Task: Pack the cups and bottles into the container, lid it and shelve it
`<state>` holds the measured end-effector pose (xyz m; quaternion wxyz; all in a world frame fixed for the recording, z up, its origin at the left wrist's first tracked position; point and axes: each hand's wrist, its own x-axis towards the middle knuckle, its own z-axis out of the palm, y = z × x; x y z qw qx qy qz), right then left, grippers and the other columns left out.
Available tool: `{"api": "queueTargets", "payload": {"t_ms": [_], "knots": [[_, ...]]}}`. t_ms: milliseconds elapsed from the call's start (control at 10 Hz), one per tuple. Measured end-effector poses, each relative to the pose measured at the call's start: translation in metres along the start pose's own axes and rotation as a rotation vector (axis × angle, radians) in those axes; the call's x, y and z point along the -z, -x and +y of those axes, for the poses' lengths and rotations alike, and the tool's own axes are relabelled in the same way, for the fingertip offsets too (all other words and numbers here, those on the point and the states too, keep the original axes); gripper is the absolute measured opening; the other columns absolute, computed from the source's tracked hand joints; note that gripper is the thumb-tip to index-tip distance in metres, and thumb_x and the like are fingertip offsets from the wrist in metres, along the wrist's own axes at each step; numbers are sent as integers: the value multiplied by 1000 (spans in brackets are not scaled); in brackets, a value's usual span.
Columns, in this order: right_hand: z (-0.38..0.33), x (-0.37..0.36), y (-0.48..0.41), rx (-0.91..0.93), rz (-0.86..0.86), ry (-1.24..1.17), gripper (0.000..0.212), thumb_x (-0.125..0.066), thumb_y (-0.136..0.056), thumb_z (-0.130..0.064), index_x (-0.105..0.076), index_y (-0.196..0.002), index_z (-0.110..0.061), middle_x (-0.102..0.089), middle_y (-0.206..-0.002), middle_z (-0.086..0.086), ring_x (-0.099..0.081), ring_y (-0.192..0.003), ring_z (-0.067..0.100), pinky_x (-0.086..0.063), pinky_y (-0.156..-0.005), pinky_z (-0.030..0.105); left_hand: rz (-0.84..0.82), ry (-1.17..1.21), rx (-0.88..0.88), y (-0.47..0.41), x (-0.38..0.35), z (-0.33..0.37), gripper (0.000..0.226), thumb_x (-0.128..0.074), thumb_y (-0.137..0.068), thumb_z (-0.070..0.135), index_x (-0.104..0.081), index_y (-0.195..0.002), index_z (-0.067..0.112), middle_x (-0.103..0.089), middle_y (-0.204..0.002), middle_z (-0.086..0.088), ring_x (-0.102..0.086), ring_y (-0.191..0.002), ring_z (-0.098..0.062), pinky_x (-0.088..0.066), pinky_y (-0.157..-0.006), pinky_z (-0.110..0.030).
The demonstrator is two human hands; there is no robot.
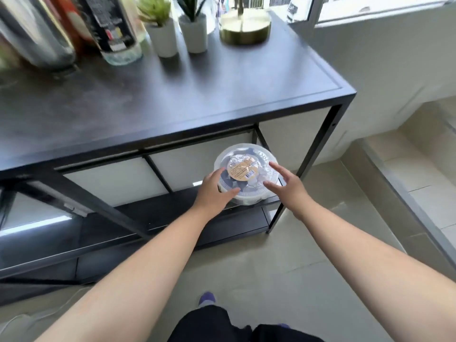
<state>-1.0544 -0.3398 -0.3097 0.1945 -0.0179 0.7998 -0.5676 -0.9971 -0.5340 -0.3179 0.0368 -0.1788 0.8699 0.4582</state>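
"Where does the container (249, 199) sit?"

"On the low shelf (172, 214) under the table (197, 95) top, at its right end, twelve o'clock from the person. The lid (243, 170) is on it."

"And the hands?"

"Left hand (213, 191) grips its rim at eight o'clock. Right hand (287, 185) is spread at four o'clock, fingertips over the lid's edge."

"What's up on top?"

"Bottles (116, 28) at the back, ten o'clock from the container. Two plants (164, 38) are right of them, at eleven, and the lamp base (244, 29) is right of the plants, at twelve. A step (407, 169) lies on the floor at three o'clock."
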Motion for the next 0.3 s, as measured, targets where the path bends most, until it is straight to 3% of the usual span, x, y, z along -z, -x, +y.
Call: {"api": "queueTargets", "payload": {"t_ms": [200, 300], "knots": [[-43, 8, 61, 90, 63, 64, 43, -67, -83, -32, -54, -124, -36, -54, -125, -10, -44, -114, 3, -34, -94, 23, 49, -76, -112, 65, 39, 49, 52, -65, -80, 41, -46, -127, 33, -50, -128, 2, -46, -115, -13, -33, -89, -24], [-68, 15, 85, 267, 191, 165, 18, -64, -85, -32, -61, -103, -34, -62, -111, -12, -55, -105, 6, -39, -85, 22, 190, -119, -282, 86, 58, 75, 39, -64, -82, 33, -54, -119, 26, -58, -118, 2, -51, -112, -14, -37, -94, -25]]}}
